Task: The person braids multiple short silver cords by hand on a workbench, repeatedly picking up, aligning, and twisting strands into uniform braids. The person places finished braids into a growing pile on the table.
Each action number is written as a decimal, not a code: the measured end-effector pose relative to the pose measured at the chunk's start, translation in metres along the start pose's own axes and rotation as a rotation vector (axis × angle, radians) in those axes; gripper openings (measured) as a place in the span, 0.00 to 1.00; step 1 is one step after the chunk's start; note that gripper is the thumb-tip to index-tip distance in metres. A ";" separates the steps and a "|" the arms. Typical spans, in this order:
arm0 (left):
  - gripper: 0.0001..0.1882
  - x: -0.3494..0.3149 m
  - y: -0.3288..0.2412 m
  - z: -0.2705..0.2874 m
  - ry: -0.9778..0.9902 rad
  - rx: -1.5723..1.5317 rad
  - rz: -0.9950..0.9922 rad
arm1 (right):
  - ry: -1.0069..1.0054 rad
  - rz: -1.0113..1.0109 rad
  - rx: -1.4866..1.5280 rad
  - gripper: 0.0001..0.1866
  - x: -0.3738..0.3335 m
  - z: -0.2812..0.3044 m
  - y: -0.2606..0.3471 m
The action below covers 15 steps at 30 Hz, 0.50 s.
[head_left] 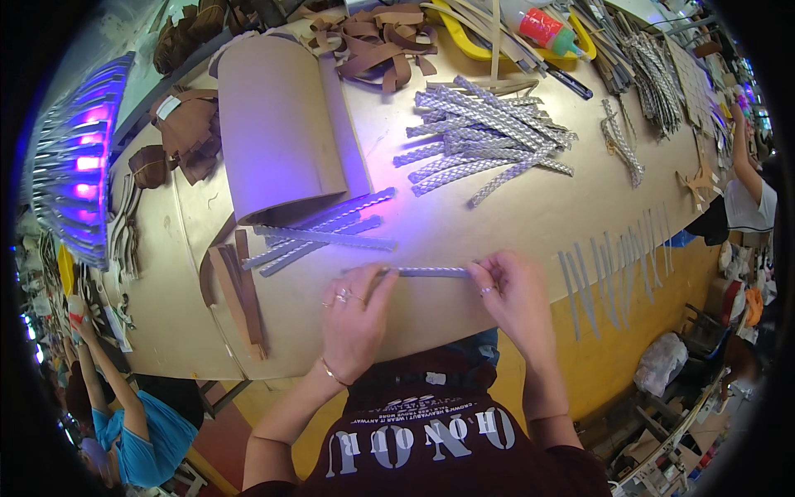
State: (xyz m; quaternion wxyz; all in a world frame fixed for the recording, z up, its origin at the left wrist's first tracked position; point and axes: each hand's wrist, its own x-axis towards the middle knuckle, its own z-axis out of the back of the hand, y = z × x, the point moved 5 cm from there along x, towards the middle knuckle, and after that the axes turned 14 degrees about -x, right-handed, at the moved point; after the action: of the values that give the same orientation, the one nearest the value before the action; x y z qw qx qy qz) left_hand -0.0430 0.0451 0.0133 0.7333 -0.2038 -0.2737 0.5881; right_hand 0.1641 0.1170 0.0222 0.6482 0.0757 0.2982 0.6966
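- Strip in work: one, narrow, grey with a pale braided face [432,272]; near the middle of the counter [464,225], close to its near edge, lying left to right between the two hands.
- Left hand [358,306]: one, ringed; fingers narrowed on the strip's left end.
- Right hand [512,286]: one, ringed; thumb and fingertips pinching the strip's right end.
- Apparently done: a small loose group of grey-edged braided strips [331,238], left of the hands and a little farther off, some crossing. These look like the piece in work, so probably at the same stage or past it.
- Apparently left: a large heap of braided strips [489,137], far side, right of middle; judged untreated, as no plain grey edging can be made out.
- Also apparently left: a row of thin plain grey strips [587,286], at the counter's right edge, set side by side; likely backing stock.
- Stage, by judgement: early; the heap far outnumbers the small group. Whether the strip in work is fully joined cannot be told.
- Adjacent stock: rolled tan sheet [277,124], left; brown straps [250,290], near left; curled brown strips [385,54], far side.
- Sundries: yellow tray [454,33], far right; knife [570,84] beside it.
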 end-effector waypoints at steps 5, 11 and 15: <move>0.33 -0.007 -0.039 -0.043 0.217 -0.001 -0.075 | 0.029 -0.280 0.175 0.10 -0.018 -0.003 -0.028; 0.37 0.004 -0.048 -0.067 0.282 -0.036 -0.050 | -0.132 -0.207 0.083 0.08 -0.020 0.000 -0.027; 0.38 0.004 -0.055 -0.070 0.259 0.038 -0.053 | -0.215 -0.057 -0.032 0.09 -0.032 0.005 -0.024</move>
State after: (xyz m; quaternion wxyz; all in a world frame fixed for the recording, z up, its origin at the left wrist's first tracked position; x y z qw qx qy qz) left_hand 0.0441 0.0386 -0.0055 0.7813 -0.2568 -0.1710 0.5425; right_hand 0.1920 0.0879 0.0232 0.6969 0.1310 0.2178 0.6706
